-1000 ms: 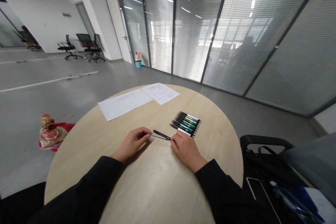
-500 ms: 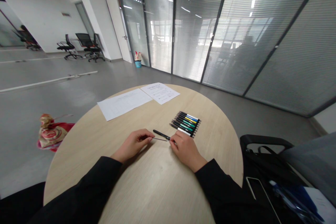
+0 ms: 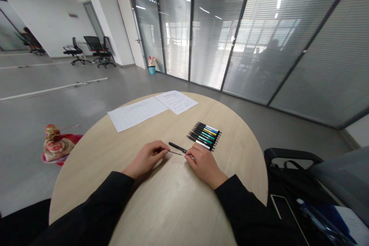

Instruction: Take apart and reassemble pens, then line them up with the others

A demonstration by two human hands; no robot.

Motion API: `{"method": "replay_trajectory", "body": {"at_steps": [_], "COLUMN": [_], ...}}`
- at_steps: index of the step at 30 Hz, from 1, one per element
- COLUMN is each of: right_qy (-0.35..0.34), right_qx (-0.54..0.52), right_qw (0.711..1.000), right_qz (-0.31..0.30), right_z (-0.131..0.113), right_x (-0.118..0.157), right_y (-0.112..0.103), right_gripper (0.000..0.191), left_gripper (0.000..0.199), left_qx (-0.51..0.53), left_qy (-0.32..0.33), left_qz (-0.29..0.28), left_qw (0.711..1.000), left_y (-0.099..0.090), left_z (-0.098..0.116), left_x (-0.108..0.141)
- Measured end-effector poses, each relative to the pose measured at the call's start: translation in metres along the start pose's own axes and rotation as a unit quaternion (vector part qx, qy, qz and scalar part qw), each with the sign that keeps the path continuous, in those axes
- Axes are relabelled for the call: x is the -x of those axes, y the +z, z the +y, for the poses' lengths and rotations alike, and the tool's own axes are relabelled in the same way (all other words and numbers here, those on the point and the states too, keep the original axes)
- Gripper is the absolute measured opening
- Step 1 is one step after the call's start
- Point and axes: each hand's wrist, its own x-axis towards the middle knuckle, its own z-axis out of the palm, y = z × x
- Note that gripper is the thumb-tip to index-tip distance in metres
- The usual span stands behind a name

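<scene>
My left hand (image 3: 149,157) pinches one end of a thin dark rod (image 3: 174,153), which points right toward my other hand. My right hand (image 3: 204,163) is closed just beyond the rod's free end, its thumb and index finger together; whatever they hold is too small to make out. A black pen barrel (image 3: 177,147) lies on the table between the hands, its right end partly behind my right fingers. Just past my right hand, several pens (image 3: 204,135) with white, blue, yellow and green parts lie side by side in a slanted row.
Two printed sheets (image 3: 138,113) lie at the far side of the round wooden table (image 3: 161,207). A chair (image 3: 291,153) with a bag and a phone (image 3: 284,209) stands at the right. A red and beige bundle (image 3: 59,146) is on the floor at left.
The thin rod's free end has drawn slightly left, and a small gap now shows between it and my right fingertips. My hands have otherwise hardly moved.
</scene>
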Motion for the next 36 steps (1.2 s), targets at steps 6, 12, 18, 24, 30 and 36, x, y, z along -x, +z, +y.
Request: {"method": "replay_trajectory", "body": {"at_steps": [6,12,18,24,30,36], "right_qy": [0.061,0.077,0.1,0.133,0.139,0.136], "right_qx": [0.038,0.086,0.067,0.001,-0.032,-0.041], "right_qw": [0.997,0.993,0.992,0.991,0.988,0.988], "right_qz": [0.004,-0.032,-0.024,0.014,0.053,0.064], "right_z": [0.005,0.011,0.014,0.019,0.023,0.025], "right_x": [0.0,0.001,0.001,0.0,-0.001,-0.001], "right_y": [0.003,0.008,0.009,0.007,0.007,0.009], "right_gripper": [0.011,0.008,0.007,0.009,0.009,0.011], "left_gripper": [0.025,0.032,0.032,0.035,0.037,0.036], "left_qx": [-0.026,-0.048,-0.057,-0.051,-0.043,-0.028], "left_qy": [-0.03,-0.052,-0.06,-0.099,-0.097,-0.09], "left_qz": [0.063,0.124,0.163,0.213,0.215,0.207], "left_qw": [0.997,0.99,0.983,0.971,0.971,0.974], "left_y": [-0.007,-0.011,-0.014,-0.019,-0.02,-0.018], "left_z": [-0.006,-0.022,-0.031,-0.038,-0.039,-0.04], "left_x": [-0.002,-0.005,-0.007,-0.009,-0.01,-0.009]}}
